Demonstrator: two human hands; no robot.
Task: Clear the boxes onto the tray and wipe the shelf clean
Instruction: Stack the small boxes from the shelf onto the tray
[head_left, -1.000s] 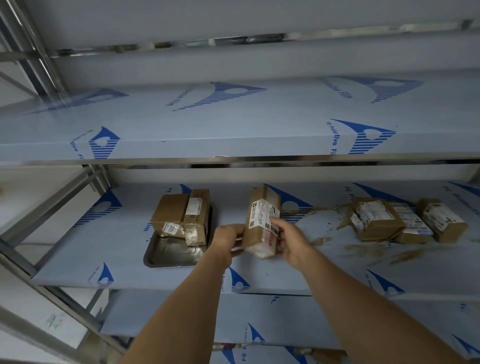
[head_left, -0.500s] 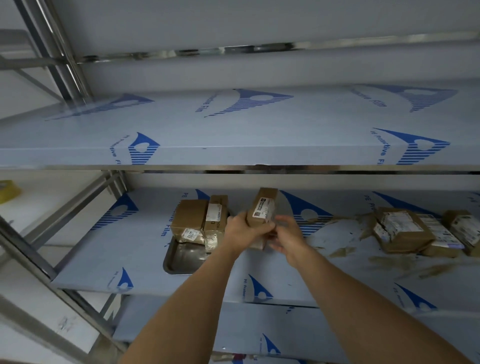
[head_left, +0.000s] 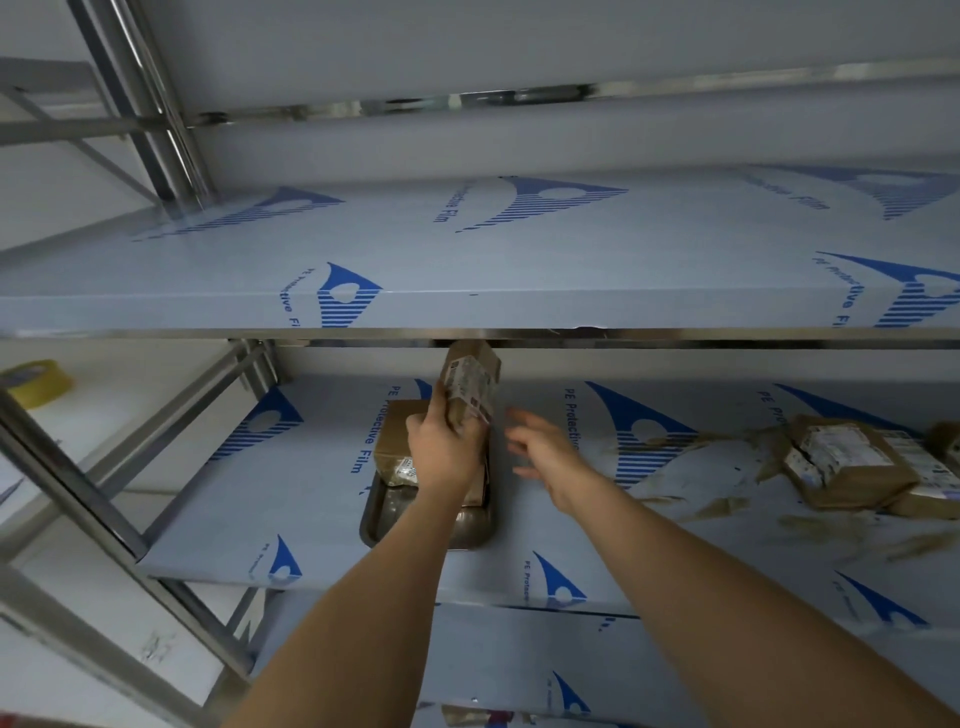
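Observation:
My left hand grips a small cardboard box with a printed label, held upright above the metal tray on the middle shelf. A brown box lies in the tray, partly hidden by my left hand. My right hand hovers just right of the tray with fingers spread, holding nothing. More labelled cardboard boxes lie on the shelf at the right, among brown smears.
An upper shelf covered in blue-printed protective film overhangs the work area. Steel uprights and braces stand at the left. A roll of yellow tape sits on a ledge at far left. A lower shelf runs beneath.
My right hand has let go of the box and drawn away to the right. My left hand alone has carried the box left and up over the tray.

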